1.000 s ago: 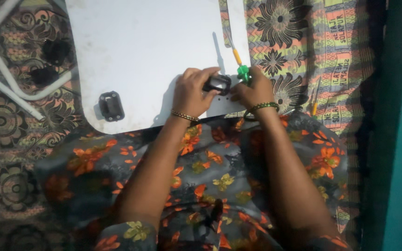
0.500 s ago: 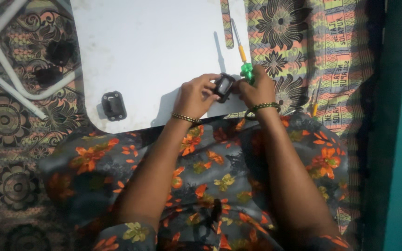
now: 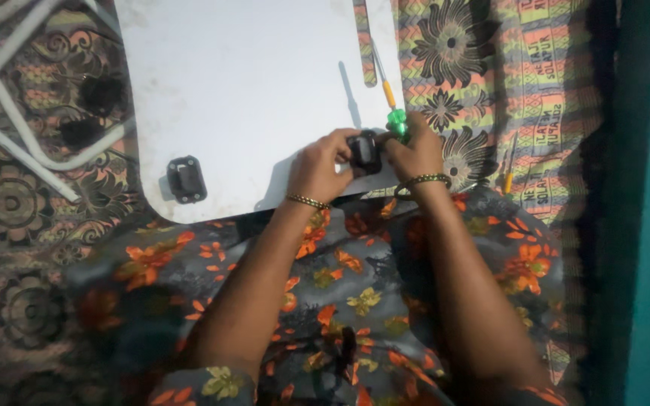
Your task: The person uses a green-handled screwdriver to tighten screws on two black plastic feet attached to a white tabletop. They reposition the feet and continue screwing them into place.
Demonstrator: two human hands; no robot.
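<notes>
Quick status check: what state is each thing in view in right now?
Black bracket: at the board's near edge, pinched between both hands.
Left hand: gripping the bracket.
Right hand: on the bracket, green-handled screwdriver beside its fingers.
Second black bracket: lying flat on the board, untouched.
White board: lying flat on the patterned cloth.
White tube frame: detached, lying beside the board.

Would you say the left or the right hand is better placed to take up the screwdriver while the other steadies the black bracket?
Probably the right hand: the screwdriver lies at its fingertips, its green handle touching them, at the white board's right edge. The left hand sits on the far side of the black bracket, well placed to steady it.
</notes>
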